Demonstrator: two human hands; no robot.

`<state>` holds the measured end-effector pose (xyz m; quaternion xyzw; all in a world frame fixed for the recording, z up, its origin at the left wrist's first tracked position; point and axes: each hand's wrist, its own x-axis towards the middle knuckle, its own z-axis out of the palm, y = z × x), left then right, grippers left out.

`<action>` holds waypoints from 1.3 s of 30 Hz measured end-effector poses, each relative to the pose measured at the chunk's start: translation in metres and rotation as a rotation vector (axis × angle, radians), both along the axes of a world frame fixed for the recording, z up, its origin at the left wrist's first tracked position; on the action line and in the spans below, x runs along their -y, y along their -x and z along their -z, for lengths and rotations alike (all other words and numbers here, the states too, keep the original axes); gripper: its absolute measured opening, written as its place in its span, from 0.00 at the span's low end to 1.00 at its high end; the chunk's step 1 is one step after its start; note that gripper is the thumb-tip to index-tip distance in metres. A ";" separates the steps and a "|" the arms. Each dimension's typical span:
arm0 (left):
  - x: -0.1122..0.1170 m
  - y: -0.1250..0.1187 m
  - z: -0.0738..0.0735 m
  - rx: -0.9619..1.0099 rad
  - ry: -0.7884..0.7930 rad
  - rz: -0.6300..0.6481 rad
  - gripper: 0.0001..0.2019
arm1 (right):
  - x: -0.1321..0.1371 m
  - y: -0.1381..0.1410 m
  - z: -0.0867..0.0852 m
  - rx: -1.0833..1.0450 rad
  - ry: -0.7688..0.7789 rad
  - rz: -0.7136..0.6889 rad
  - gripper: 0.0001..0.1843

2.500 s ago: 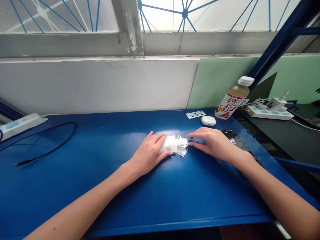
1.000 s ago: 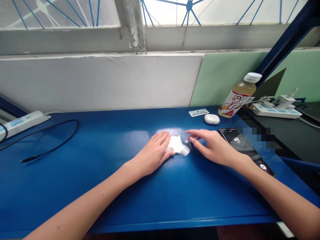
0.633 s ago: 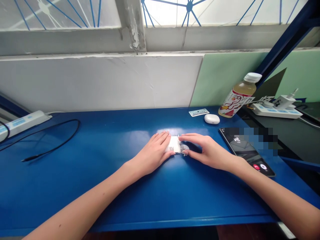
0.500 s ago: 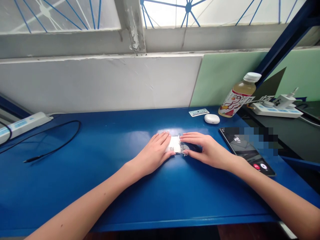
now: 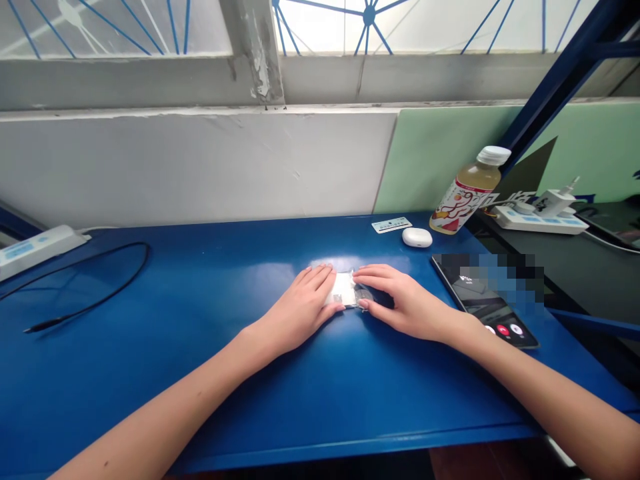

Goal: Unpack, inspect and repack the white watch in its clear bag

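A small white packet in clear plastic wrap (image 5: pixel 345 288) lies flat on the blue table. Over its left part rests my left hand (image 5: pixel 309 300), palm down, fingers stretched out together and thumb along the near edge. My right hand (image 5: pixel 400 297) is at the packet's right end, its fingertips touching the crinkled clear wrap there. Between its fingers and thumb there is a gap. The left part of the packet is hidden under my left hand.
A phone with a lit screen (image 5: pixel 480 300) lies beside my right forearm. Behind it are a white earbud case (image 5: pixel 417 237), a small card (image 5: pixel 392 225) and a drink bottle (image 5: pixel 465 190). A black cable (image 5: pixel 115 288) and a power strip (image 5: pixel 43 249) are at the left.
The whole view has shifted slightly, so things appear further left. Both hands stay at the packet, with my right fingertips slightly changed in position on the wrap.
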<state>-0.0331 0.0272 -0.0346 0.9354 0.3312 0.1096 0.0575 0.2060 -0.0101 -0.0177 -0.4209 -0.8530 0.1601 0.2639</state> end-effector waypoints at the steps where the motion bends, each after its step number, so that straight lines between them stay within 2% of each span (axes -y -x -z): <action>1: 0.000 0.000 0.000 0.003 0.000 0.002 0.27 | 0.000 0.000 0.000 0.006 -0.001 0.002 0.21; 19: 0.001 0.000 -0.002 -0.033 0.006 0.010 0.27 | 0.002 0.002 0.001 0.191 -0.073 -0.045 0.22; 31: 0.001 0.000 -0.001 -0.031 0.003 0.013 0.28 | 0.002 0.002 0.002 0.178 -0.126 -0.051 0.22; 39: 0.003 -0.002 -0.002 -0.051 0.016 -0.022 0.28 | 0.004 0.005 0.004 0.261 -0.195 -0.066 0.20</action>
